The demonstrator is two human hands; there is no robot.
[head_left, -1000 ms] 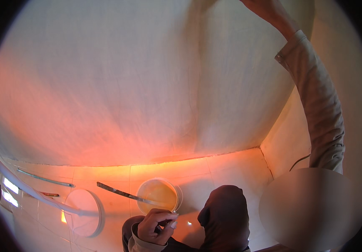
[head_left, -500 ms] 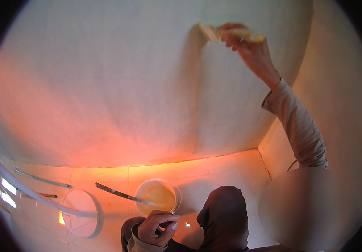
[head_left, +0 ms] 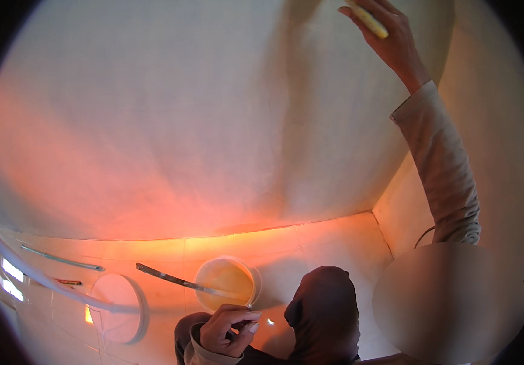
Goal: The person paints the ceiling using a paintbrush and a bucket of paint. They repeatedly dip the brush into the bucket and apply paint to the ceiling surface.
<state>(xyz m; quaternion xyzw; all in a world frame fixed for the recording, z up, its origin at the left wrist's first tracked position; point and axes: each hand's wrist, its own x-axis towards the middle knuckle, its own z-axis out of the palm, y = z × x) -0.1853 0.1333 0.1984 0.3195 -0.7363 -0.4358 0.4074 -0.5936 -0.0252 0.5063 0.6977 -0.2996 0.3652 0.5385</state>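
High up in front of the wall (head_left: 213,115), my right hand (head_left: 392,30) is closed round the yellow handle of a brush (head_left: 370,21). The brush's bristle end lies beyond the top of the picture. Below it, a darker streak runs down the pale wall surface. My left hand (head_left: 228,331) is held low by my knee, its thumb and fingers curled together in a pinch. Whatever is between those fingertips, if anything, is too small to make out. Just behind that hand stands a white bucket (head_left: 257,286) with yellowish liquid in it, and a dark flat stick (head_left: 167,276) rests across its rim.
To the left, a pale pole (head_left: 31,271) slants down to a round white base (head_left: 116,304). Thin rods, one a bluish bar (head_left: 61,258), lie on the tiled floor (head_left: 335,240). A side wall (head_left: 487,152) meets the front wall at right. A blurred oval hides the lower right.
My right hand has moved up and slightly right with the brush, whose bristle end has left the picture. My left hand and the bucket stay where they were.
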